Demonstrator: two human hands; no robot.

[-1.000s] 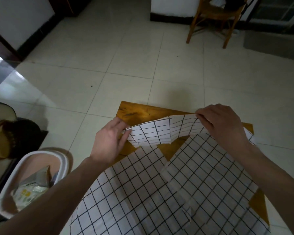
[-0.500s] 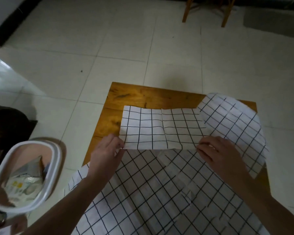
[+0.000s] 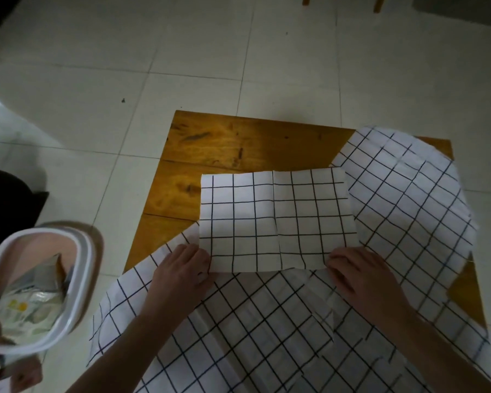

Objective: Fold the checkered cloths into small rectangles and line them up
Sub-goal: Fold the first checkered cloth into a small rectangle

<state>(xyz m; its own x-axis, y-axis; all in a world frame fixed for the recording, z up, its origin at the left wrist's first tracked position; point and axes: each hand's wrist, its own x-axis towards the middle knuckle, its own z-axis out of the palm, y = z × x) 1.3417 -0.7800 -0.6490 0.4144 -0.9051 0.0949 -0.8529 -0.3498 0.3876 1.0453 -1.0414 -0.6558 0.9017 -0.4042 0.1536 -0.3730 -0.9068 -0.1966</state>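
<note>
A white cloth with a black check [image 3: 275, 219], folded to a rectangle, lies spread on the wooden table [image 3: 224, 148]. My left hand [image 3: 182, 268] pinches its near left corner. My right hand [image 3: 357, 270] pinches its near right corner. Under and around it lie larger checkered cloths [image 3: 403, 199], unfolded and rumpled, draped over the table's near and right sides and hiding most of the tabletop.
A white-rimmed bin [image 3: 37, 285] with wrappers inside stands on the tiled floor to the left of the table. A dark object [image 3: 9, 205] sits behind it. Chair legs [image 3: 379, 2] show at the top edge.
Both hands pulled the held cloth's edge from the far side toward me, so the cloth now lies flat as a wider rectangle. The camera tilted further down.
</note>
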